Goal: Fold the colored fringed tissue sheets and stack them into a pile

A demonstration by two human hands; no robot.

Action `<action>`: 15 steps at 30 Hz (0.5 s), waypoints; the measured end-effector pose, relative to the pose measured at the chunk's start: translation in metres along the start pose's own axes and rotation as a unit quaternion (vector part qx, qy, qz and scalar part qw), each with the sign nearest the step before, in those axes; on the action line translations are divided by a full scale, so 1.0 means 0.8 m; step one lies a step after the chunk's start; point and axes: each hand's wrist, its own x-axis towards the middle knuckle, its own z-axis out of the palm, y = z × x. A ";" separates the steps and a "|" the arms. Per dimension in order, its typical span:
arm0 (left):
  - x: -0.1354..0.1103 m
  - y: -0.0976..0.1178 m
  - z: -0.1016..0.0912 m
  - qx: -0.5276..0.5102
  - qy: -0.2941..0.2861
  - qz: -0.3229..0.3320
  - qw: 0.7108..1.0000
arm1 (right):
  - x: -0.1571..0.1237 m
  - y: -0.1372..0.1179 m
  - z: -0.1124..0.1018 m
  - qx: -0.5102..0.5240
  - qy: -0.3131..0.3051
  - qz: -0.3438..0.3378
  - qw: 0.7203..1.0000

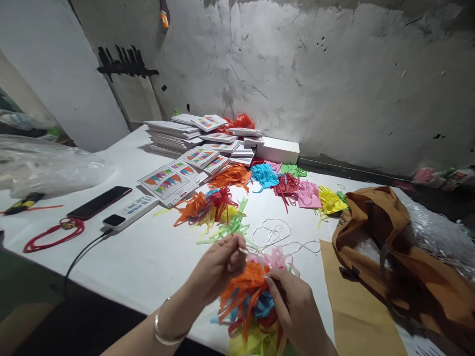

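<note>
My left hand [218, 267] is closed in a pinch on a thin white string [276, 232] that trails in loops over the white table [148, 257]. My right hand [293, 309] is closed around a bundle of paper tassels [250, 296], orange, pink, blue, red and yellow, held near the table's front edge. The string end meets the pink tassel at the top of the bundle. A bracelet sits on my left wrist.
Loose tassel piles [218, 205] in several colours lie mid-table. Stacks of printed cards [200, 158] and a white box [278, 148] stand by the wall. A phone [99, 201], a power bank [129, 211] and a red cord [52, 235] lie left. A brown bag [393, 247] sits right.
</note>
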 end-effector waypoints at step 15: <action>0.018 0.159 -0.032 -0.044 0.214 0.245 0.945 | 0.020 0.067 -0.035 -0.274 -0.060 -0.087 0.956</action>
